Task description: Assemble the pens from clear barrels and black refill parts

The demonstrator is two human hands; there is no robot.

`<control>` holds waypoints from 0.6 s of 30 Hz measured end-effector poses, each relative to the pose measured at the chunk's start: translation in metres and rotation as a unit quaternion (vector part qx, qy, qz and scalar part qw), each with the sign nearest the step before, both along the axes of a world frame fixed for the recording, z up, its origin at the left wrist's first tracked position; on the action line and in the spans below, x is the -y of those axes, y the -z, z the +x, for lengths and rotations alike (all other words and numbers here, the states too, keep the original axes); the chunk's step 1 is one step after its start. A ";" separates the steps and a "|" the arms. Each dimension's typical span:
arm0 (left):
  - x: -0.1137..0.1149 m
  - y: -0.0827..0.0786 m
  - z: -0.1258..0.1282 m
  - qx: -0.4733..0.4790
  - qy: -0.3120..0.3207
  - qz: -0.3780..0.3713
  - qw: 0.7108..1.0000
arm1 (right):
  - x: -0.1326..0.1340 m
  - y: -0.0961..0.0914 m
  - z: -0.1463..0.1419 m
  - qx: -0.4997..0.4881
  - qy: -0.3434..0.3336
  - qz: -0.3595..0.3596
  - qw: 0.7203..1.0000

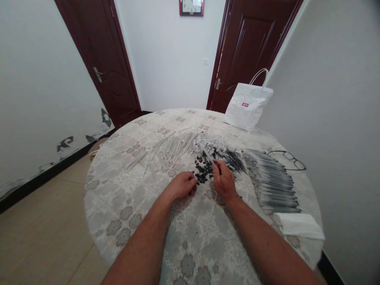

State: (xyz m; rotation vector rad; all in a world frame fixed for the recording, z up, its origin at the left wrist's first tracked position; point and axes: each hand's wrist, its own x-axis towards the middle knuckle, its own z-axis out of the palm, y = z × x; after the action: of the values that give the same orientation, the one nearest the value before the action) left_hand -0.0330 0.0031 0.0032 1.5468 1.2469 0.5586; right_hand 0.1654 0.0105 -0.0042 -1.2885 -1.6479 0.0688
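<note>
Both my hands rest on a round table covered with a flower-patterned cloth. My left hand is curled, its fingertips at the near left edge of a small heap of black pen caps. My right hand is closed in a pinch at the right side of that heap; what it holds is too small to make out. Behind the heap lies a spread of white pen barrels. A bundle of thin black refills lies just right of my right hand.
A row of assembled pens runs along the right side of the table, with glasses beyond and a folded white cloth at the near right. A white paper bag stands at the back. Two dark doors and walls surround the table.
</note>
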 end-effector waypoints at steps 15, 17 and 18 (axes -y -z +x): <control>-0.010 -0.002 0.003 0.277 -0.171 0.065 0.943 | 0.009 -0.004 -0.011 0.022 -0.104 -0.033 0.994; -0.008 -0.003 0.007 0.346 -0.138 0.020 0.928 | 0.009 -0.002 -0.014 0.034 -0.135 -0.043 0.989; -0.008 -0.002 0.009 0.364 -0.135 0.004 0.921 | 0.010 -0.002 -0.016 0.040 -0.150 -0.045 0.987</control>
State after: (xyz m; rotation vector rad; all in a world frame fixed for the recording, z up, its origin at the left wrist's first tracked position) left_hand -0.0239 0.0109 0.0055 1.0088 0.8643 1.1918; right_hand 0.1499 0.0007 -0.0025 -1.1109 -1.9173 0.2791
